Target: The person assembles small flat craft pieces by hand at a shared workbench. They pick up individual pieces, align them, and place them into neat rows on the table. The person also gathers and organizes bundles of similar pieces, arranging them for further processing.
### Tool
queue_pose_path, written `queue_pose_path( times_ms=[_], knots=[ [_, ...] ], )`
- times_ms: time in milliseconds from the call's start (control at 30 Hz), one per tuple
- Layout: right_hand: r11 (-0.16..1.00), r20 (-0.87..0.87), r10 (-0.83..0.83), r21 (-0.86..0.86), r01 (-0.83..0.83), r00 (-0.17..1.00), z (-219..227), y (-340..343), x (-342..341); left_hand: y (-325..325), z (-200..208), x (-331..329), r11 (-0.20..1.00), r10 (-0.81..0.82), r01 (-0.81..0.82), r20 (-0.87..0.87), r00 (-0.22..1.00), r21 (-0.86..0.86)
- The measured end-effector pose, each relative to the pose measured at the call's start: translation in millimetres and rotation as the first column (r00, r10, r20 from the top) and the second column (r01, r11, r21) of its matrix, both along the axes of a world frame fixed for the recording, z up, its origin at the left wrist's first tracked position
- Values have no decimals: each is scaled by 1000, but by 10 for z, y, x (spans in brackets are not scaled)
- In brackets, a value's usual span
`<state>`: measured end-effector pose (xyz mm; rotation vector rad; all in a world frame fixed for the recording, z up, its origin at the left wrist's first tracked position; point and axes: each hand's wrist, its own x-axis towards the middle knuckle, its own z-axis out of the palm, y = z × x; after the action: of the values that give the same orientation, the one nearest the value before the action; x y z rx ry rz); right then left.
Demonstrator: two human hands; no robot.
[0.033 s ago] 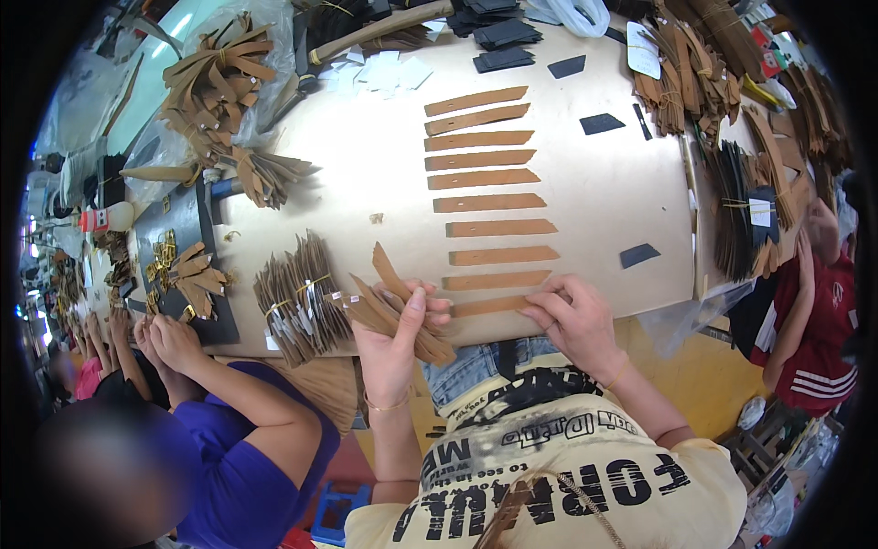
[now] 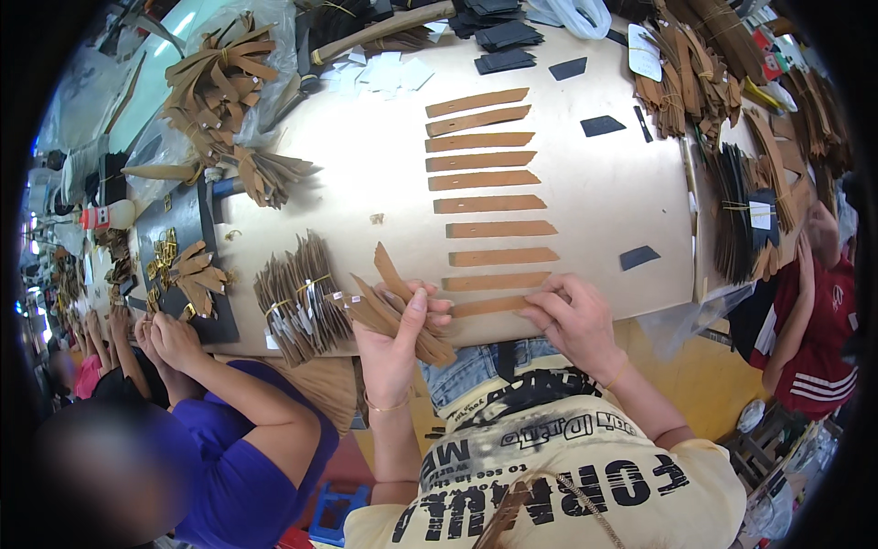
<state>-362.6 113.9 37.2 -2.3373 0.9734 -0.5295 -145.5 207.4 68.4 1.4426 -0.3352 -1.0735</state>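
Tan leather strips (image 2: 393, 306) fanned in the left hand (image 2: 391, 352), fingers closed round the bundle at the near table (image 2: 366, 174) edge. Right hand (image 2: 572, 320) — fingertips pinching the nearest strip (image 2: 485, 306), flat on the table — last in a column of laid-out strips (image 2: 485, 178).

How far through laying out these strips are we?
Ten tan leather strips already lie in a column on the table. The right hand is placing the nearest one, while the left hand holds a fanned bunch of strips. Banded bundles sit untouched beside it.
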Motion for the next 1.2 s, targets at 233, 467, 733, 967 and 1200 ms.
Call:
queue_pose_path(
  times_ms=[233,467,733,967,1200],
  knots=[
    [998,-45,-62,-15,61,997,-9,-124,116,50,113,-133,997,71,-71,19,997,21],
    [988,-54,-66,138,73,996,-11,-153,140,107,114,-229,994,103,-103,16,995,23],
    [987,-123,10,159,10,992,85,-239,186,-71,141,-140,997,75,-75,-5,997,-15],
    [992,-74,119,59,-115,990,50,-309,92,-187,71,16,999,52,-52,0,999,17],
    [987,-38,145,73,-142,989,154,-365,116,-257,84,56,999,41,-41,-9,999,15]
  ],
)
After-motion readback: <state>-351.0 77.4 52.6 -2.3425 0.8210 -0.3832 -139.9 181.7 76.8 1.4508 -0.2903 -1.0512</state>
